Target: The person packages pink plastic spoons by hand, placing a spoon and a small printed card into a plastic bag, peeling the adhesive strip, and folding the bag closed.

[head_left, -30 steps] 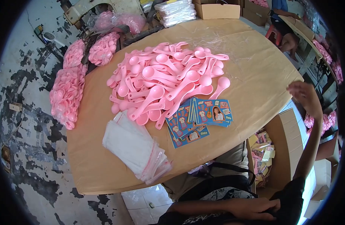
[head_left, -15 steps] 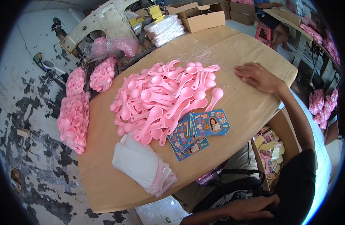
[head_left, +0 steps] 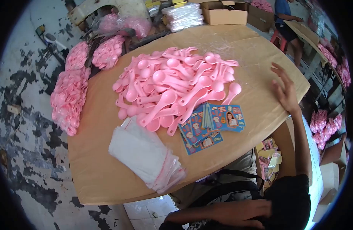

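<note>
My right hand (head_left: 285, 90) is at the right side of the brown-covered table (head_left: 260, 59), fingers spread, holding nothing. My left hand (head_left: 253, 212) lies across my body against the black shirt (head_left: 289, 199), its fingers stretched out and nothing visible in it. A heap of pink measuring spoons (head_left: 165, 80) covers the middle of the table. In front of it, blue printed cards (head_left: 211, 122) are fanned out in overlapping stacks. Left of the cards is a pile of clear plastic bags (head_left: 142, 153) near the table's front edge.
Bagged pink spoons (head_left: 69, 96) hang at the left edge. Behind the table are a machine (head_left: 92, 9), stacked plastic packs (head_left: 183, 17) and a cardboard box (head_left: 225, 16). An open carton (head_left: 285, 145) of packets stands at the lower right. Another person (head_left: 283, 19) sits at the back right.
My right hand has turned and lifted from its flatter pose, its fingers now spread upward. My left hand stays against the shirt. The camera view has shifted.
</note>
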Available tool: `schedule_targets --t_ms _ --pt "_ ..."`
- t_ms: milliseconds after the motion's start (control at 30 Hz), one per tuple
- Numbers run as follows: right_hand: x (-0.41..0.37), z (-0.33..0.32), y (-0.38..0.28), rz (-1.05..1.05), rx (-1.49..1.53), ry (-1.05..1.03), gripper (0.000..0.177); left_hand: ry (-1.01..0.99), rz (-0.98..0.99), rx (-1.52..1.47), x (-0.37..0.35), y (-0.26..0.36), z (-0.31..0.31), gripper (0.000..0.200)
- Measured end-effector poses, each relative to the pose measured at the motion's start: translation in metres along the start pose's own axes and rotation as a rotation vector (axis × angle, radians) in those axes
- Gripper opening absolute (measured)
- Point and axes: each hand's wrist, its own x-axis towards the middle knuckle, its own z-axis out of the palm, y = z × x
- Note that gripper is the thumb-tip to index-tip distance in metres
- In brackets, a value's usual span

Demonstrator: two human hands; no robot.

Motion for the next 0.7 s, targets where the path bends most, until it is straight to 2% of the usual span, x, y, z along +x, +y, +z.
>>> schedule_targets --t_ms 67,133,233,267,333,433,467,500,533,600,667,700 --pt "0.000 -0.001 0.006 -0.049 -0.094 0.071 0.028 0.086 -0.029 -0.213 0.001 -0.006 0.013 0.033" --pt "0.000 0.003 0.008 -0.005 -0.082 0.079 0.024 -0.216 -0.033 -0.389 -0.006 -0.029 0.004 0.032" --pt "0.002 0.007 -0.001 -0.069 -0.069 0.153 0.018 -0.397 -0.188 -0.219 -0.019 -0.029 -0.009 0.034" --pt "0.000 0.011 -0.004 -0.096 -0.043 0.183 0.017 -0.423 -0.183 -0.078 -0.022 -0.022 -0.015 0.034" --pt "-0.008 0.022 -0.017 -0.075 0.309 0.250 0.015 -0.478 -0.192 0.212 -0.028 0.000 -0.034 0.034" --pt "-0.001 0.035 -0.089 -0.156 0.617 0.126 0.015 -0.178 -0.085 0.115 -0.052 0.013 -0.047 0.033" --pt "0.006 0.039 -0.126 -0.188 0.712 0.046 0.014 -0.092 -0.155 0.101 -0.057 0.023 -0.054 0.021" --pt "0.018 0.037 -0.165 -0.273 0.599 -0.143 0.014 -0.011 -0.231 0.083 -0.060 0.037 -0.067 0.009" --pt "0.033 0.040 -0.199 -0.357 0.483 -0.322 0.014 0.065 -0.309 0.070 -0.065 0.052 -0.081 0.006" --pt "0.048 0.069 -0.235 -0.550 0.458 -0.418 0.017 0.363 -0.200 0.621 -0.090 0.074 -0.103 0.008" --pt "0.061 0.087 -0.260 -0.606 0.344 -0.531 0.021 0.810 0.022 1.099 -0.121 0.076 -0.120 0.029" --pt "0.065 0.092 -0.268 -0.635 0.290 -0.578 0.023 0.862 -0.043 1.264 -0.126 0.080 -0.125 0.032"
